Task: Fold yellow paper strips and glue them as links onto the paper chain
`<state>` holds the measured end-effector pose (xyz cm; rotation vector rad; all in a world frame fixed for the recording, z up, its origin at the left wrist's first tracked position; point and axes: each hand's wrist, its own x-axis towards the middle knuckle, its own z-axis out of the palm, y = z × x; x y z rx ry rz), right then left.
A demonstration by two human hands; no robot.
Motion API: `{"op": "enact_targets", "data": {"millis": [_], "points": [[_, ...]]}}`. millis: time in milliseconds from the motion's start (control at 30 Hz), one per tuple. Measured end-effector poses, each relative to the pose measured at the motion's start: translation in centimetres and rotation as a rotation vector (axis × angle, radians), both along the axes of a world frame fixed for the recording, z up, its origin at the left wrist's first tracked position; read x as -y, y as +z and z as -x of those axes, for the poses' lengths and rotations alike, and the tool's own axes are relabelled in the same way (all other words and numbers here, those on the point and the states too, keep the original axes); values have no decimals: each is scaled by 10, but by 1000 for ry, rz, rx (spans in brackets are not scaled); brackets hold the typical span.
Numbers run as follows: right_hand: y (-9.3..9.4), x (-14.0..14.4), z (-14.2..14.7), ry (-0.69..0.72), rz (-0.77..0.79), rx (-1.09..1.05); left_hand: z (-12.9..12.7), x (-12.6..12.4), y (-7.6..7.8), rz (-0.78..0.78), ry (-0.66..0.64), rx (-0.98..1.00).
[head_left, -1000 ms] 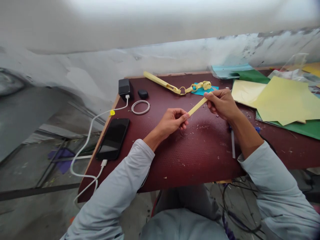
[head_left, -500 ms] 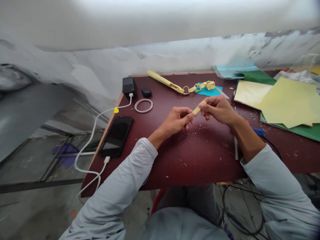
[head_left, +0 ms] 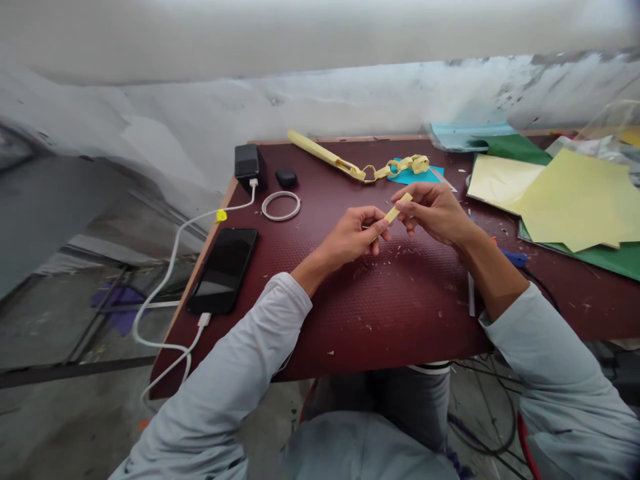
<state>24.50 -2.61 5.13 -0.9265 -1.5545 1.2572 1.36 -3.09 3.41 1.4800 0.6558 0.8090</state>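
Note:
A short folded strip of yellow paper (head_left: 397, 210) is stretched between my two hands, above the middle of the dark red table. My left hand (head_left: 357, 235) pinches its lower end between thumb and fingers. At the upper end, my right hand (head_left: 433, 210) grips the strip with thumb and forefinger. Behind the hands lies a yellow paper chain (head_left: 385, 171), its left end joined to a long flat yellow strip (head_left: 315, 148). Part of the chain rests over a blue piece of paper (head_left: 415, 175).
To the left lie a phone (head_left: 223, 270) on a white cable (head_left: 173, 267), a black power adapter (head_left: 249, 165), a small black case (head_left: 286, 177) and a white ring (head_left: 281, 206). Yellow sheets (head_left: 575, 200) and green paper (head_left: 515, 149) cover the right side. A blue-handled tool (head_left: 514, 259) sits by my right forearm.
The view has shifted slightly, so the table's things appear a little lower left or higher. Both hands keep hold of the yellow strip, with little change in their pose.

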Motion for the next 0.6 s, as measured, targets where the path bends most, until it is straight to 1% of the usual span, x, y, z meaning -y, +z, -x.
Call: {"op": "enact_targets", "data": {"millis": [67,167,300,400,500,533,600], "points": [[1,0,-1,4,-2,-22,0,0,1,20,-13,4],[1,0,-4,14,-10,15,0,1,4,26,-30,-5],[1,-3,-10,-2,-1,53,0,0,3,-33,-27,-30],[3,-5,-12,-50,-8,38,1,-5,-3,-111,19,-87],[2,-4,-6,-101,22,-43,0,-10,-10,-206,106,-131],[1,-3,-3,-101,52,-81,-1,-10,-12,-228,125,-118],[-3,-1,5,-56,128,-129,-3,-10,-14,-238,129,-70]]}}
